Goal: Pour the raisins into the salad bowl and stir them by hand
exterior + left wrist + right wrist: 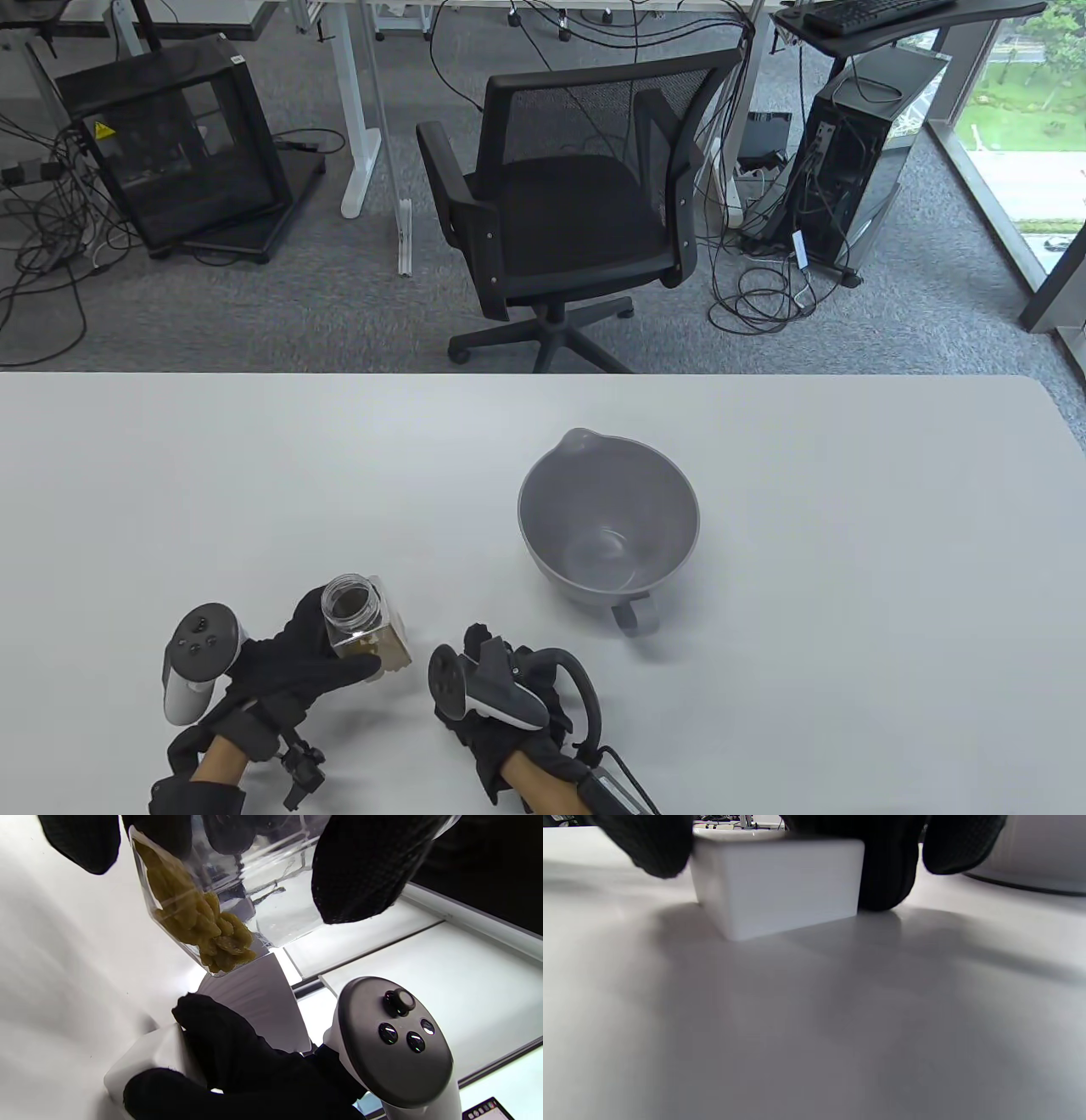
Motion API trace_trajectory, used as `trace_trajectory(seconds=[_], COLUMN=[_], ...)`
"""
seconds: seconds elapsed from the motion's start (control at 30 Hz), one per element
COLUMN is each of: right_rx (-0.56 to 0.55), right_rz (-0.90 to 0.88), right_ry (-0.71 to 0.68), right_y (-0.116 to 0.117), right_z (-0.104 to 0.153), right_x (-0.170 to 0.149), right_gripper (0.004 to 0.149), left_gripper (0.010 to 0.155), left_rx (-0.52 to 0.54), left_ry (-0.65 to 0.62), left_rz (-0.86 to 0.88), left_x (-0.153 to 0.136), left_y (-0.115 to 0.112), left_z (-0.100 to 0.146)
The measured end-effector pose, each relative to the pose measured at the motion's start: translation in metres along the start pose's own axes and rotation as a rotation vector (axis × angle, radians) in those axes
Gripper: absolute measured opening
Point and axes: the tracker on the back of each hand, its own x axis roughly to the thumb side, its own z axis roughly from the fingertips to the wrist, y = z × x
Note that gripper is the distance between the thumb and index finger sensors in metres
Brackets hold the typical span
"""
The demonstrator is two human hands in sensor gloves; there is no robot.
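My left hand [335,658] grips a clear square jar [366,626] of yellow-brown raisins [195,921], tilted with its open mouth facing up and away; the thumb [365,866] and fingers wrap its sides. The jar is at the table's front left, well short of the empty grey salad bowl [607,518], which has a spout and a handle. My right hand [485,655] rests on the table just right of the jar and pinches the white square lid [780,887], which sits on the tabletop. In the table view the hand hides the lid.
The white table [254,475] stretches bare to the left and behind the bowl. Beyond its far edge stand a black office chair [568,212], a black cabinet [170,144] and a computer tower [857,153] on carpet.
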Motion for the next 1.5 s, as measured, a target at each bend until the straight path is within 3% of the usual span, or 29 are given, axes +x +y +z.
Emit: trace_trajectory(seconds=[0.1,0.17,0.23,0.3,0.37,0.4,0.43,0.47,0.57,0.6,0.63,0.7,0.77,0.83,0.93,1.03,1.1,1.23,1.4,1.5], right_rx=[-0.012,-0.173,-0.465,-0.755,-0.916,-0.879,-0.723,-0.566,-0.233,-0.192,-0.148,-0.166,-0.289,-0.39,-0.32,-0.218,-0.163,-0.145,-0.099,-0.087], right_rz=[-0.104,-0.227,-0.342,-0.395,-0.337,-0.295,-0.35,-0.515,-1.192,-1.468,-1.631,-1.546,-1.328,-1.278,-1.31,-1.456,-1.493,-1.381,-1.339,-1.409], right_ry=[-0.017,0.019,0.136,0.306,0.506,0.593,0.723,0.754,0.655,0.535,0.503,0.483,0.556,0.482,0.234,0.035,-0.012,-0.043,-0.019,-0.024], right_y=[-0.018,-0.043,-0.072,-0.083,-0.083,-0.08,-0.068,-0.051,-0.002,0.008,0.011,0.009,0.0,-0.011,-0.026,-0.031,-0.03,-0.021,-0.008,-0.002], right_z=[0.006,0.018,0.039,0.057,0.066,0.067,0.066,0.063,0.048,0.044,0.038,0.035,0.033,0.029,0.015,-0.009,-0.022,-0.042,-0.044,-0.044], right_x=[-0.005,-0.017,-0.041,-0.068,-0.102,-0.118,-0.145,-0.165,-0.197,-0.2,-0.199,-0.198,-0.195,-0.187,-0.169,-0.141,-0.126,-0.113,-0.116,-0.121], right_gripper=[0.09,0.089,0.087,0.085,0.088,0.091,0.094,0.096,0.09,0.08,0.068,0.055,0.054,0.054,0.054,0.055,0.055,0.055,0.055,0.056], left_gripper=[0.091,0.091,0.091,0.091,0.091,0.091,0.091,0.091,0.091,0.091,0.091,0.091,0.091,0.091,0.091,0.09,0.09,0.089,0.09,0.093], left_rx=[-0.028,-0.045,-0.064,-0.079,-0.085,-0.087,-0.089,-0.093,-0.117,-0.125,-0.133,-0.154,-0.171,-0.193,-0.24,-0.281,-0.306,-0.336,-0.327,-0.357], left_ry=[-0.001,0.002,0.003,0.004,0.005,0.006,0.007,0.008,0.023,0.032,0.036,0.042,0.041,0.046,0.064,0.068,0.065,0.059,0.065,0.039], left_rz=[-0.018,-0.045,-0.064,-0.069,-0.073,-0.075,-0.078,-0.081,-0.088,-0.098,-0.113,-0.125,-0.123,-0.121,-0.133,-0.115,-0.1,-0.09,0.007,0.06], left_x=[0.0,0.001,0.001,0.001,0.002,0.002,0.002,0.002,0.0,-0.001,-0.002,-0.003,-0.003,-0.003,-0.003,-0.003,-0.003,-0.001,-0.006,-0.002], left_y=[-0.005,-0.008,-0.01,-0.012,-0.014,-0.015,-0.016,-0.016,-0.019,-0.021,-0.022,-0.024,-0.026,-0.028,-0.03,-0.031,-0.031,-0.025,-0.012,-0.004], left_z=[-0.002,-0.002,-0.003,-0.003,-0.004,-0.004,-0.004,-0.005,-0.007,-0.007,-0.007,-0.007,-0.007,-0.007,-0.008,-0.008,-0.007,-0.004,-0.001,0.0])
